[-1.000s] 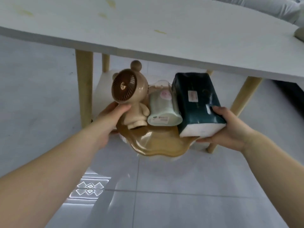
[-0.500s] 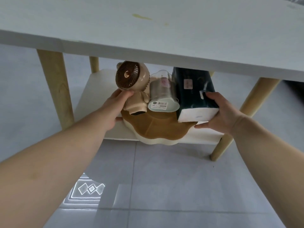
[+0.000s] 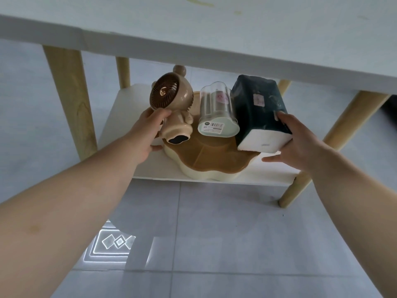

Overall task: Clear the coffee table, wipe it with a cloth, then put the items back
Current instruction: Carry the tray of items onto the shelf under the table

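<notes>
- I am in the clearing step: the brown tray (image 3: 214,160) with its load sits on the lower shelf (image 3: 120,117) under the tabletop (image 3: 214,35), its front lobe overhanging the shelf edge.
- My left hand (image 3: 146,134) curls on the tray's left side, thumb against the bear fan (image 3: 169,104); my right hand (image 3: 300,140) is spread loosely against the dark tissue pack (image 3: 257,108), fingers below it.
- The clear container (image 3: 217,112) stands between fan and pack.
- The tabletop shows yellowish stains, so wiping is not done.
- Next, I judge, I let go gently and withdraw both hands, without toppling the tilted items.
</notes>
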`<state>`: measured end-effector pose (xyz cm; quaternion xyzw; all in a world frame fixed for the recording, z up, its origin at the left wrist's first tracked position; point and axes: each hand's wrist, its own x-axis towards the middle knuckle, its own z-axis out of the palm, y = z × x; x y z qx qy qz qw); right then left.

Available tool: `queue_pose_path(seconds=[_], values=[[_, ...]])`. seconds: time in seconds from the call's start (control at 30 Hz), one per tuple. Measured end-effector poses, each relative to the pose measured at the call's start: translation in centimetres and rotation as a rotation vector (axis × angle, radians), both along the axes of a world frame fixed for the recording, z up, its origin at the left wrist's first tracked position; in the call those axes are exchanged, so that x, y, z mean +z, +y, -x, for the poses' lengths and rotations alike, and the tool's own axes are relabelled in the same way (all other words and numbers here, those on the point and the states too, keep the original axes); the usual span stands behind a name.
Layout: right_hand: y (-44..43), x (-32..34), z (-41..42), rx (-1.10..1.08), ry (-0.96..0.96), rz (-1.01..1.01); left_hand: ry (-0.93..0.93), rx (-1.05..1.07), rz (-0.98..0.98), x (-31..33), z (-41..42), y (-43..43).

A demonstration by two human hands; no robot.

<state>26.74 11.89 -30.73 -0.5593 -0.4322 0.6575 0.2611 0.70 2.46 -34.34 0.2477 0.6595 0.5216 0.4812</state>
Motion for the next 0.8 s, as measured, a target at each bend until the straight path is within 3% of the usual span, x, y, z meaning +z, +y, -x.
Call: queue_pose_path(seconds=[0.4,0.6,0.8], values=[[-0.6,0.3,-0.4,-0.069,-0.124,-0.055,0.110,0.037,0.023,0.5,0.0,-0.4],[-1.6,1.8,0.9,-0.205,-0.153,-0.269,0.123,0.081,0.028,0.3,-0.1,-1.0],[-2.3,2.2,1.5,-0.171,-0.329,-0.565,0.421,0.107,0.015,0.1,-1.1,-2.0]])
